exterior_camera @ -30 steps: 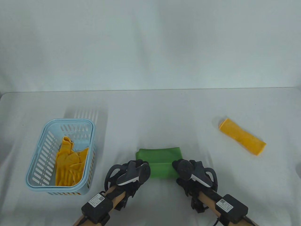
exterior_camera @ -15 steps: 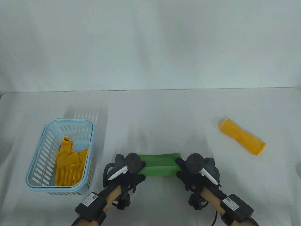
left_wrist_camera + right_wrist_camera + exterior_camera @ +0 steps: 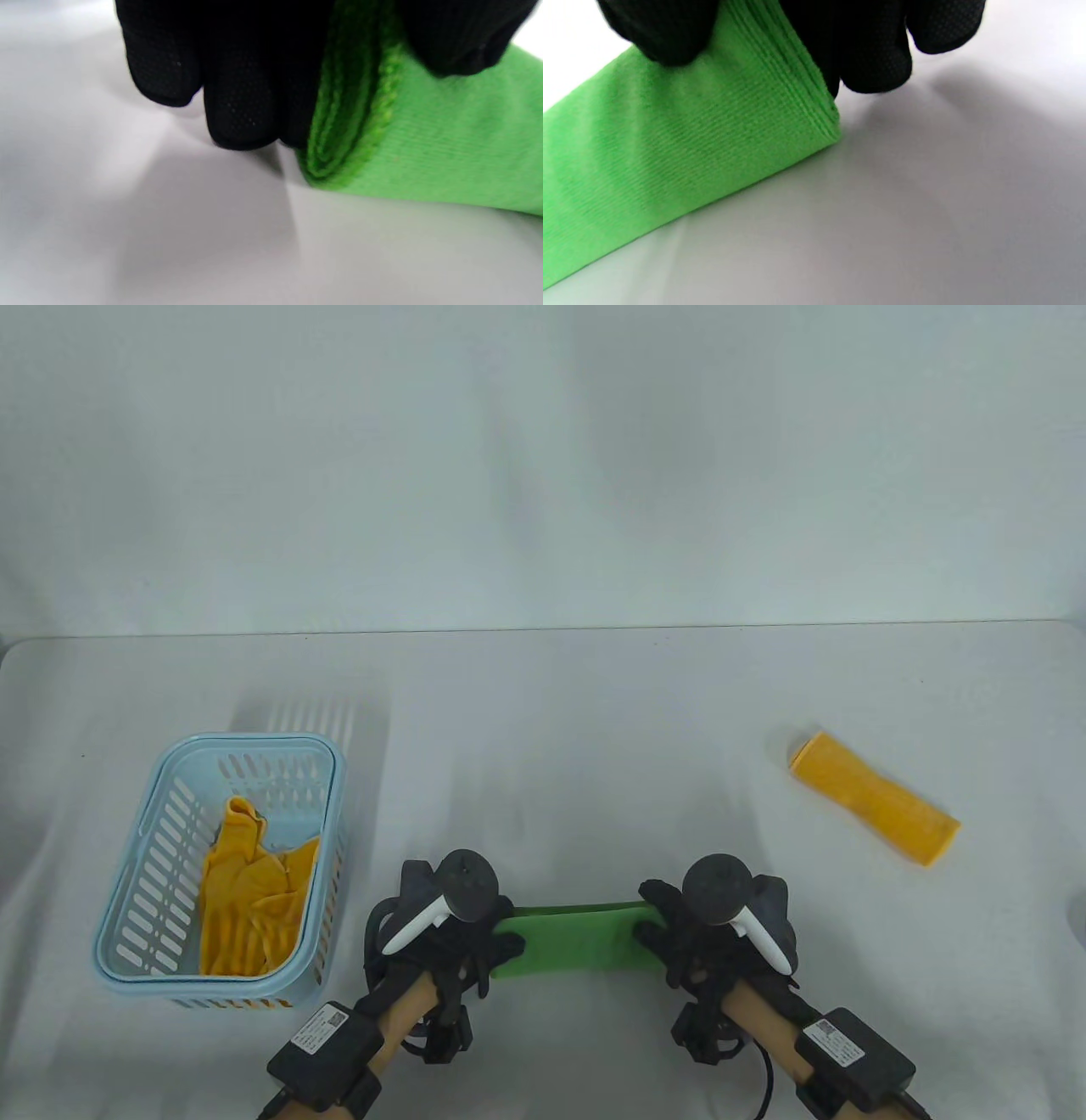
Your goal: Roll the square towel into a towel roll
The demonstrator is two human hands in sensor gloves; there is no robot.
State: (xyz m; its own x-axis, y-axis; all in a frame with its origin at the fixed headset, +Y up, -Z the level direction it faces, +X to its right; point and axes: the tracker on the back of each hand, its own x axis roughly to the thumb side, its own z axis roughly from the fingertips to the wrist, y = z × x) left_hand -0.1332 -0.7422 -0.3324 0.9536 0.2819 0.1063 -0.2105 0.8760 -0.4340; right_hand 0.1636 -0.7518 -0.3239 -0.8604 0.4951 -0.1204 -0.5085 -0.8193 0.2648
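Note:
A green towel point(image 3: 577, 942), rolled into a narrow flat band, lies near the table's front edge between my hands. My left hand point(image 3: 475, 937) grips its left end; the left wrist view shows the layered end point(image 3: 339, 127) between my gloved fingers point(image 3: 237, 93) and thumb. My right hand point(image 3: 670, 933) grips its right end; the right wrist view shows the stacked folds point(image 3: 780, 76) held under my fingers point(image 3: 874, 51). The band point(image 3: 649, 169) rests on the white cloth.
A light blue slotted basket point(image 3: 136, 882) with a crumpled yellow towel point(image 3: 250, 891) stands at the front left. A rolled yellow towel point(image 3: 874, 808) lies at the right. The table is covered with a white cloth point(image 3: 543, 729).
Both hands have rolled the green towel toward me. The wide folded piece has become a narrower band nearer the front edge, and the hands have turned over it.

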